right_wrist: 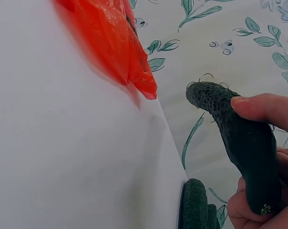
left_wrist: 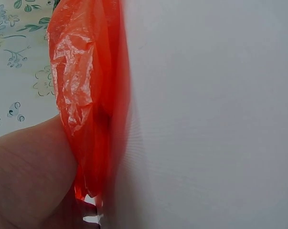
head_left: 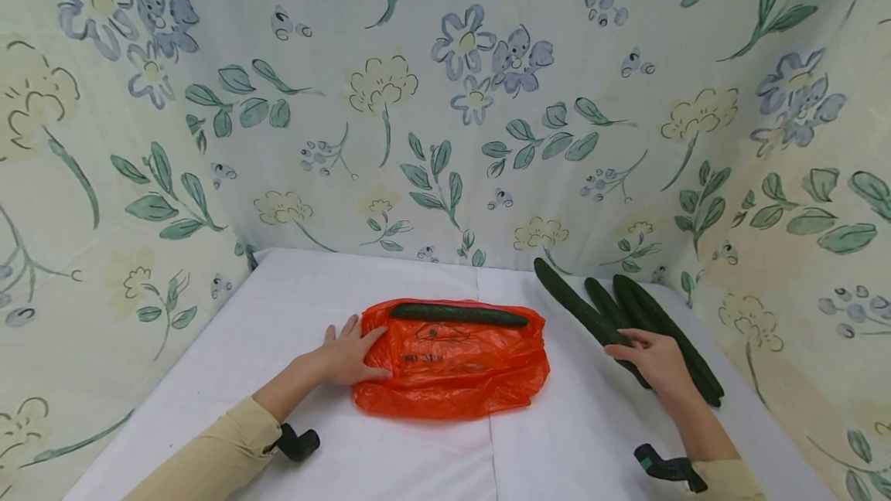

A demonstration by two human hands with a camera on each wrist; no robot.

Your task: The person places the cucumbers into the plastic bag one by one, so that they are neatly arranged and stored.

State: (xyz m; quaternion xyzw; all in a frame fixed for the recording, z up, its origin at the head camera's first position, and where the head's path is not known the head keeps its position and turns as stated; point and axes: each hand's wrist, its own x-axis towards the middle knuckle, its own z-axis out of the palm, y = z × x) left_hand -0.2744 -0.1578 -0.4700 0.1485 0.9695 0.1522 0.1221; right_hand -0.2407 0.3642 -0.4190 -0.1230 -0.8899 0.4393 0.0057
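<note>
A red plastic bag [head_left: 452,389] lies flat on the white-covered table, with one dark green cucumber [head_left: 459,314] lying along its far edge. My left hand [head_left: 344,354] rests on the bag's left end, fingers spread. On the right, my right hand [head_left: 657,366] grips a long cucumber [head_left: 572,301] near its close end, and its far end points up and left. The right wrist view shows the thumb pressed along the bumpy skin of this cucumber [right_wrist: 249,143], with fingers under it. Beside that hand lie more cucumbers [head_left: 671,335] on the table.
The table [head_left: 418,458] is covered with white cloth that has a seam down the middle. A floral curtain [head_left: 390,199] hangs behind it and along both sides. Black camera mounts sit at both wrists, over beige sleeves [head_left: 216,447].
</note>
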